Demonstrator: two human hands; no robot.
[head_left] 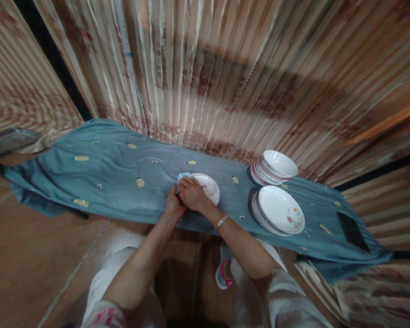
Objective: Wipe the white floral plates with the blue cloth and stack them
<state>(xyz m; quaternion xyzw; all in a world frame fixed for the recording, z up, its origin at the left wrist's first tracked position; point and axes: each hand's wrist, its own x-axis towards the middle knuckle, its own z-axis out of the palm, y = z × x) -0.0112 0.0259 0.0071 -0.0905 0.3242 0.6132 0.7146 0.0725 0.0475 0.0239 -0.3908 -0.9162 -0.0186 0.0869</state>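
A small white plate [212, 187] with a pink print rests on the teal cloth in front of me. My right hand [193, 193] lies over its left side, pressing a light blue cloth [183, 175] that shows above the fingers. Close against it, my left hand [174, 202] is closed at the plate's left edge, and most of its grip is hidden behind the right hand. A bracelet [222, 222] circles my right wrist.
To the right stand a stack of white bowls [279, 164] and a stack of plates [276, 207] with a flower print. A dark flat phone-like object [352, 231] lies farther right. The teal cloth [116, 168] covers a long narrow table before a curtain [205, 77].
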